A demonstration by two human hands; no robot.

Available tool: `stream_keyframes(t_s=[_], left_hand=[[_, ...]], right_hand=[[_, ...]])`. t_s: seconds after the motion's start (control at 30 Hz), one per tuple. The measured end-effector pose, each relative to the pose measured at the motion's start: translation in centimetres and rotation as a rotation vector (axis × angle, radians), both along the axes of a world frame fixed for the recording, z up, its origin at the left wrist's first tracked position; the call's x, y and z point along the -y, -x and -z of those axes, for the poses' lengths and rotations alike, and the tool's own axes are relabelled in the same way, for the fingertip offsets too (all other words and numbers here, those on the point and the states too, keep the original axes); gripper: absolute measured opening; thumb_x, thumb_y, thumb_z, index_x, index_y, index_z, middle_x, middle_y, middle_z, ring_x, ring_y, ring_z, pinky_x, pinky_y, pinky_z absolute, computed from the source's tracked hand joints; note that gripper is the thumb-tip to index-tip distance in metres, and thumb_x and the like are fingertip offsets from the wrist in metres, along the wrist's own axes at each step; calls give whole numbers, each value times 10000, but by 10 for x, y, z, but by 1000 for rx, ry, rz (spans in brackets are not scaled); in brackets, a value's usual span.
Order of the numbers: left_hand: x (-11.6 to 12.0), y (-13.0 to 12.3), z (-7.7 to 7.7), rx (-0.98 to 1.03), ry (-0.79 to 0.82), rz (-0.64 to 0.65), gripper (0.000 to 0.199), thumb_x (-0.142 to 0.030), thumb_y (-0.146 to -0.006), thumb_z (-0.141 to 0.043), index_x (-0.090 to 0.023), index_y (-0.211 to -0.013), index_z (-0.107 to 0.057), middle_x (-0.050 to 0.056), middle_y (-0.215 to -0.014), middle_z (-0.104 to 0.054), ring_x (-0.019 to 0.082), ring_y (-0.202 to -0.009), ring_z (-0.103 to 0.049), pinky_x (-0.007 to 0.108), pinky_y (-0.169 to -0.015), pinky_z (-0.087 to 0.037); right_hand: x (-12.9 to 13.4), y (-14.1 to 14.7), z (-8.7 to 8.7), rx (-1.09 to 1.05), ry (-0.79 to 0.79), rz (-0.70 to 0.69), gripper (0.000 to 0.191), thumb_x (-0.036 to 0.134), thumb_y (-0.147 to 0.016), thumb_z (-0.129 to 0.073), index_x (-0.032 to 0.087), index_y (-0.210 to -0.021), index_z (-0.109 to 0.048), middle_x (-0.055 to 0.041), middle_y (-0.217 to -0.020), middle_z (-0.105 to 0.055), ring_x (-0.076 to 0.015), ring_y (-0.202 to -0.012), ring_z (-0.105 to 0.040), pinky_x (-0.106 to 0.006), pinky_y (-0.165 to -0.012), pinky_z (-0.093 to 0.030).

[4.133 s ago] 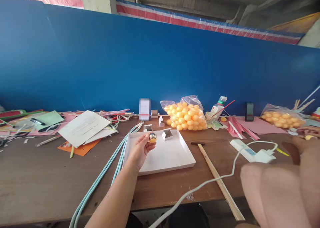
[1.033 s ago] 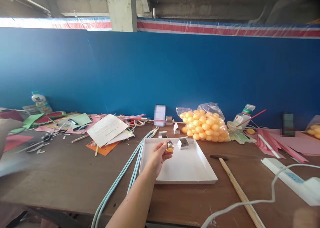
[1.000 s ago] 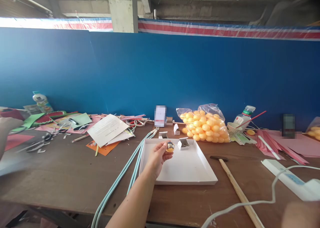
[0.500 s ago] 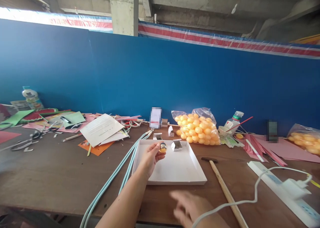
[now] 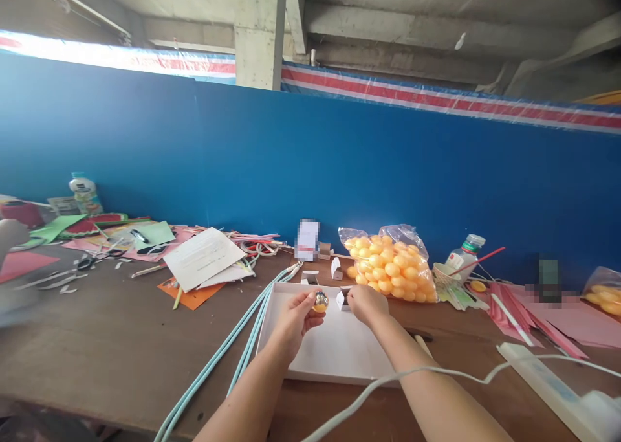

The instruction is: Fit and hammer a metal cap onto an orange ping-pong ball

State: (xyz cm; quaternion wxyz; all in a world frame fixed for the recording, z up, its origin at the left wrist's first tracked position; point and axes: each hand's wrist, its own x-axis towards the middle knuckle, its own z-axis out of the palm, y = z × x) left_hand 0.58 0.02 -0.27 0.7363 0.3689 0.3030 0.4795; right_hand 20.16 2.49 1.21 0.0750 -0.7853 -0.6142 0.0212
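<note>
Head view: brown table (image 5: pixel 121 338), blue partition (image 5: pixel 291 151) behind; left grip (image 5: pixel 295 320) holds shiny ball (image 5: pixel 320 302); cannot tell whether right grip (image 5: pixel 367 303) holds anything.

Wht tray (image 5: pixel 337 351) on brn tbl (image 5: pixel 121 345)

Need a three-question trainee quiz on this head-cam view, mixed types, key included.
1. Which hand holds the shiny gold metallic ball?
2. True or false: the clear plastic bag of orange balls sits outside the shallow white cardboard tray.
3. Which is the right hand nearest to: (a) the thin red stick, (b) the small white cardboard box, (c) the long white power strip?

Key: 1. The left hand. 2. True. 3. b.
</note>
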Motion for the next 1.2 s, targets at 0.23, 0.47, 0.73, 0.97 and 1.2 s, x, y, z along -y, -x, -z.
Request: stream_keyframes(t_s=[0.23,0.47,0.73,0.97,1.2], left_hand=[[3,-3,-3,18,9,-27,422,-415,-695,-689,-127,-1001,-646,88,-875,-653,109,-637,-607,210,-591,-479],[3,-2,-3,-24,15,-23,453,-440,-686,-688,-134,-1017,-652,89,-866,-655,120,-661,-607,224,-609,-471],[3,-2,-2,4,37,-17,430,-435,-692,-682,-137,-999,-652,84,-859,-651,122,-650,-605,231,-612,-471],[1,-1,-4,62,105,6,399,-411,-717,-666,-126,-994,-633,91,-849,-643,122,-626,-605,237,-601,-484],[1,-1,1,87,101,18,337,-406,-762,-623,-121,-941,-611,97,-862,-637,130,-658,-618,245,-625,-506]], right_hand=[[-22,0,12,-13,111,43,193,337,-824,-567,156,-846,-631,-40,-869,-661,-147,-751,-607,-328,-707,-470],[-21,0,12,-109,90,79,68,217,-715,-593,202,-717,-659,-41,-784,-684,-165,-694,-618,-285,-605,-431],[7,-10,-5,-264,-122,116,133,304,-711,-494,254,-655,-604,-18,-715,-679,-211,-660,-615,-291,-542,-393],[36,10,-11,-684,-350,-54,251,464,-796,-469,228,-815,-552,-14,-844,-666,-158,-692,-636,-249,-583,-501],[44,36,-6,-1626,-409,-84,292,360,-658,-732,185,-821,-564,-17,-832,-671,-130,-766,-638,-223,-674,-549]])
